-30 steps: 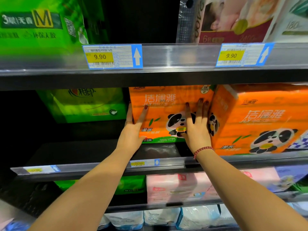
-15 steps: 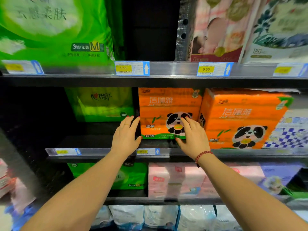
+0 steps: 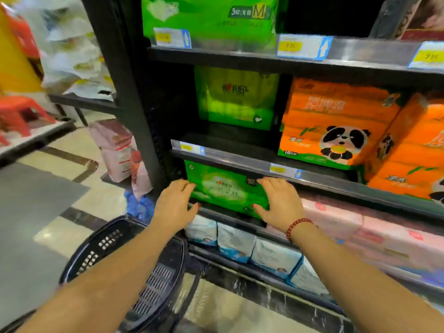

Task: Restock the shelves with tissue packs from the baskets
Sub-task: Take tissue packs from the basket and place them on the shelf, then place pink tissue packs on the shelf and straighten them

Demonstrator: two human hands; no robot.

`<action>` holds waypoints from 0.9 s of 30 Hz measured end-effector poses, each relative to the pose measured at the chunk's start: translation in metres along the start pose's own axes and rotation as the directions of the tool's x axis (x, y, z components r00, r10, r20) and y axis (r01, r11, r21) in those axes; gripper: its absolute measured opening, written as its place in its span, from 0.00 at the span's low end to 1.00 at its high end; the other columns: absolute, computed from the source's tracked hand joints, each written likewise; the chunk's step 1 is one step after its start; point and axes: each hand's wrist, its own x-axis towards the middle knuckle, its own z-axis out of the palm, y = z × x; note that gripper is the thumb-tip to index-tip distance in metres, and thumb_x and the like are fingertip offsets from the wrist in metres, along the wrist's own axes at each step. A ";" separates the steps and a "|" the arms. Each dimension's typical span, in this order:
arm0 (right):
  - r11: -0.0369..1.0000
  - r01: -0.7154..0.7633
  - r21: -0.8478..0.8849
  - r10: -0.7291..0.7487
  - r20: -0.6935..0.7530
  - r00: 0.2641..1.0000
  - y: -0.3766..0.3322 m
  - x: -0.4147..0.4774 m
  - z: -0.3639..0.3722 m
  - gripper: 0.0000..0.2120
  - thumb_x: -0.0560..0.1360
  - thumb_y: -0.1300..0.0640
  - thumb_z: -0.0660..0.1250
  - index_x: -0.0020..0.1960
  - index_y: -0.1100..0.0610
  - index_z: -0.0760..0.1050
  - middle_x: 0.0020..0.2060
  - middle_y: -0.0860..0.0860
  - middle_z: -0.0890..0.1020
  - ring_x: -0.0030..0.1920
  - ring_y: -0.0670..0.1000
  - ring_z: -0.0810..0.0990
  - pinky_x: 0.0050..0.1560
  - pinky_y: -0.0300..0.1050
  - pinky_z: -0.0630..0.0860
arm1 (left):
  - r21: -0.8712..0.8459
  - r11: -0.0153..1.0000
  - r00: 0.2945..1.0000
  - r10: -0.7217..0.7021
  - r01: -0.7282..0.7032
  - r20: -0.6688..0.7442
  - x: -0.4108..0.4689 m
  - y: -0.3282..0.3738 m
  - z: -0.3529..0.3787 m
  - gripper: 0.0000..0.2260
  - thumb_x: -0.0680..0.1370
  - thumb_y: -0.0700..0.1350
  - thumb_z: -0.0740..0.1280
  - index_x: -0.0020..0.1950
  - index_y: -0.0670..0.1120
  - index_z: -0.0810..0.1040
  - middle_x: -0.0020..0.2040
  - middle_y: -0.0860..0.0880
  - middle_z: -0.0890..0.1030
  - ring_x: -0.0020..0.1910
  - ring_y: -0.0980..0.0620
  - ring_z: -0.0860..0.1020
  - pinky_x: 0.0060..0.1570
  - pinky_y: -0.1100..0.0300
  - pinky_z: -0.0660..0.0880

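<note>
Bracketing the green tissue pack (image 3: 225, 191) on the shelf (image 3: 224, 214) below the orange panda packs (image 3: 336, 121), your left hand (image 3: 174, 204) and right hand (image 3: 280, 203) lie flat-fingered against its ends, clasping nothing. Expect it to be light, squashy and slick-wrapped. Press evenly on both ends, because a one-sided pinch would likely slip.

Three green tissue packs (image 3: 209, 18) (image 3: 236, 97) (image 3: 225, 188), two orange panda packs (image 3: 336, 111) (image 3: 413, 152), one black basket (image 3: 153, 284), two hands (image 3: 176, 203) (image 3: 280, 204).
</note>
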 end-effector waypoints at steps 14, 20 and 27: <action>0.916 0.384 0.119 -0.402 0.273 0.874 -0.259 -0.023 0.094 0.31 0.74 0.43 0.66 0.72 0.56 0.64 0.68 0.54 0.70 0.68 0.57 0.67 0.67 0.50 0.64 | 0.030 0.773 0.768 -0.634 0.634 0.094 -0.313 -0.161 -0.060 0.26 0.74 0.51 0.69 0.69 0.43 0.70 0.65 0.43 0.74 0.64 0.41 0.71 0.60 0.50 0.71; 0.840 0.525 0.136 -0.533 0.383 0.754 -0.390 -0.057 0.131 0.31 0.75 0.42 0.64 0.72 0.54 0.63 0.68 0.52 0.69 0.68 0.55 0.66 0.67 0.48 0.66 | -0.020 0.585 0.584 -0.807 0.811 0.091 -0.462 -0.209 -0.084 0.24 0.72 0.53 0.65 0.66 0.44 0.74 0.62 0.45 0.76 0.63 0.42 0.72 0.56 0.50 0.73; 0.753 0.633 0.182 -0.630 0.481 0.610 -0.485 -0.086 0.177 0.31 0.75 0.41 0.64 0.72 0.54 0.63 0.68 0.52 0.70 0.67 0.55 0.67 0.65 0.48 0.67 | -0.045 0.384 0.387 -0.912 0.922 0.135 -0.564 -0.227 -0.084 0.24 0.69 0.53 0.64 0.61 0.41 0.77 0.55 0.42 0.79 0.54 0.39 0.77 0.49 0.51 0.78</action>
